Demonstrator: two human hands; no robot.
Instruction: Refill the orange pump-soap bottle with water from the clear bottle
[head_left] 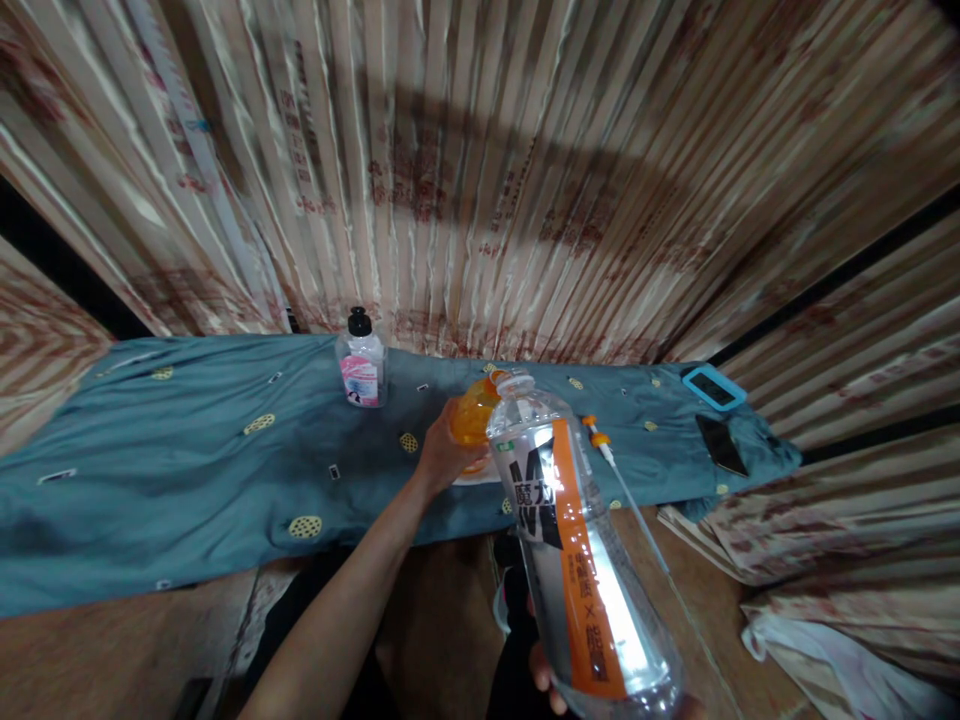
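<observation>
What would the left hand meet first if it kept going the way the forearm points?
The left hand already rests against the orange container. Beyond that, probably the striped curtain, though depth is unclear.

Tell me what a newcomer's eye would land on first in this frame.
The big clear bottle with an orange label fills the lower middle, tilted with its mouth toward the orange container that the left hand steadies on the blue cloth. The right hand grips the bottle's base at the bottom edge.

A clear plastic bottle (581, 560) with an orange-striped label tilts toward an orange container (472, 415) on the blue-clothed counter (187, 470).
</observation>
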